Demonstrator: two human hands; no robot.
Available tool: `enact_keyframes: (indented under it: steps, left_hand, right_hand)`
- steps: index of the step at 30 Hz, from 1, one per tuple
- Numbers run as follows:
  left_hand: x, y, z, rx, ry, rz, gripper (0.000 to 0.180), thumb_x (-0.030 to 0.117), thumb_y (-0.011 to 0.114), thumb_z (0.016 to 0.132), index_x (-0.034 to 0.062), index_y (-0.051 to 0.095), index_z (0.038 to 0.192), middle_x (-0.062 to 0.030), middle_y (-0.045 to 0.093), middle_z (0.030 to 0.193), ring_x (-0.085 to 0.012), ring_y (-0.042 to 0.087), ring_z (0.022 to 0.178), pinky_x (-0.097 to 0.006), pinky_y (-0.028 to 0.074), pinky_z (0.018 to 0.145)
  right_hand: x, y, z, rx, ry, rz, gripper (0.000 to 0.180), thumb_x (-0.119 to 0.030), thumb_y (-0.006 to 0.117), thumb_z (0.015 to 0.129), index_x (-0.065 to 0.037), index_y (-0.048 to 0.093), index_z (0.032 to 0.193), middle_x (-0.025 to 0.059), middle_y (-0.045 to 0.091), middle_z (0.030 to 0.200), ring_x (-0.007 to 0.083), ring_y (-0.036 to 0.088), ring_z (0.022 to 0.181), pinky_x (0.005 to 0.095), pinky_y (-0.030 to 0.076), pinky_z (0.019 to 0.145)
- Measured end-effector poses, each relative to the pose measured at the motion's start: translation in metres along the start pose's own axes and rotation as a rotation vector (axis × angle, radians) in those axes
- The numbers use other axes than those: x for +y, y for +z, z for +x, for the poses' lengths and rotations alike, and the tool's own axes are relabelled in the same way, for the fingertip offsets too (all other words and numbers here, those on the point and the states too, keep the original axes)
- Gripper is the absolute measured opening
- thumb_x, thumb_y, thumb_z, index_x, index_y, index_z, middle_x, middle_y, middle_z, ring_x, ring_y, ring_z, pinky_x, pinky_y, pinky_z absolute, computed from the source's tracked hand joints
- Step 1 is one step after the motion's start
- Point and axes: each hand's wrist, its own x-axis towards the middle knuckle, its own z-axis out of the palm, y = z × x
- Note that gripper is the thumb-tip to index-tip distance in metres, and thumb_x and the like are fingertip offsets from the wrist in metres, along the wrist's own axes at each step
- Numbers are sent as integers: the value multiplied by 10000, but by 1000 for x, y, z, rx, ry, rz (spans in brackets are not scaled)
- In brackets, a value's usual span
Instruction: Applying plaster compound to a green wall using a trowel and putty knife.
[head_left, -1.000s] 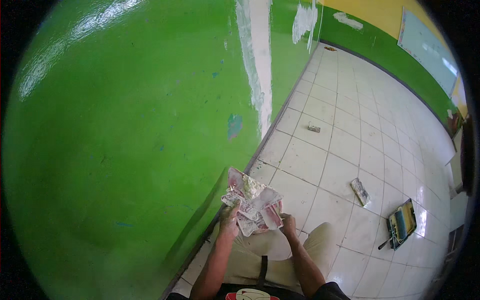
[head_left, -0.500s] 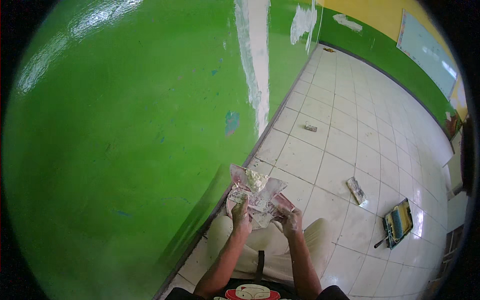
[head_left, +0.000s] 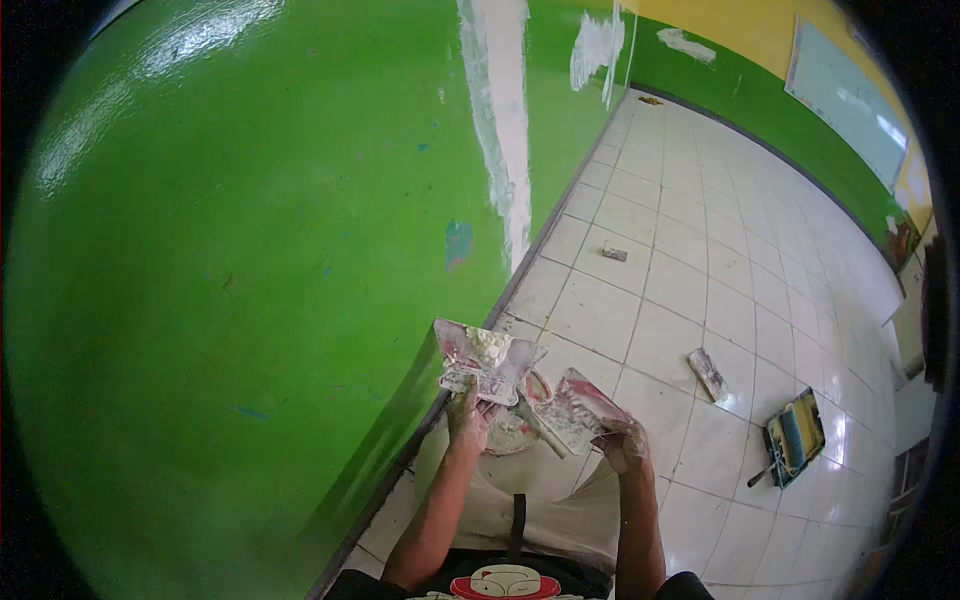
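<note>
My left hand (head_left: 470, 418) is closed on a wide putty-smeared spreader (head_left: 512, 372), and a lump of whitish putty (head_left: 488, 346) sits on its blade. Over to the right, my right hand (head_left: 626, 443) grips a second spreader (head_left: 590, 398), pinkish and coated with putty, its blade pointing toward the left. The two blades are apart. Beneath them, between my legs, is a round tub (head_left: 512, 436) with putty smears, partly covered by the left spreader and hand. A putty-covered tool handle (head_left: 543, 430) slants across the tub.
Close on my left stands a green wall (head_left: 250, 300) with a white putty strip (head_left: 512, 130). On the tiled floor lie a small block (head_left: 614, 253), a longer putty-stained block (head_left: 707, 375) and a paint tray (head_left: 795, 440) with a roller. A whiteboard (head_left: 850, 100) hangs on the far wall.
The spreaders were close together over the tub; now they are apart. My right hand has moved right with its spreader, my left slightly left and up, showing more of the tub and handle.
</note>
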Motion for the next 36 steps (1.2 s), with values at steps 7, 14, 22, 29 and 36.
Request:
enact_keyframes:
  steps: [7,14,22,29,36]
  left_hand:
    - [-2,4,0,12,-30,11,406,300,584,906,61,496,1222,-95,588,1160,-221,607,1009,-367,550,831]
    - [-4,6,2,-60,-50,-64,371,240,605,889,23,516,1176,-110,596,1093,-243,622,950,-391,578,776]
    - [-1,18,2,-82,-37,-82,394,250,635,873,31,521,1180,-98,598,1095,-237,627,932,-371,587,734]
    - [-3,20,1,-64,-38,-79,362,213,639,870,47,530,1173,-85,602,1094,-231,627,927,-373,580,735]
    - [-6,13,9,-103,-32,-12,428,274,619,883,52,477,1220,-95,596,1113,-227,628,949,-373,579,752]
  right_hand:
    - [-33,-1,16,-112,-262,224,132,-129,534,860,-18,603,873,65,608,732,189,607,693,329,524,680]
    - [-24,16,6,-216,-136,140,92,-48,591,836,-23,611,922,55,625,860,149,593,780,268,488,732]
    - [-47,25,-29,-120,0,-215,153,26,593,800,68,579,947,124,652,867,229,651,827,352,543,768]
    - [-59,41,-25,-316,-78,-576,312,105,564,753,33,544,1056,101,644,871,206,638,749,314,532,717]
    - [-96,6,16,-180,-362,-100,413,-8,542,836,8,459,1240,158,622,1073,262,613,969,368,520,846]
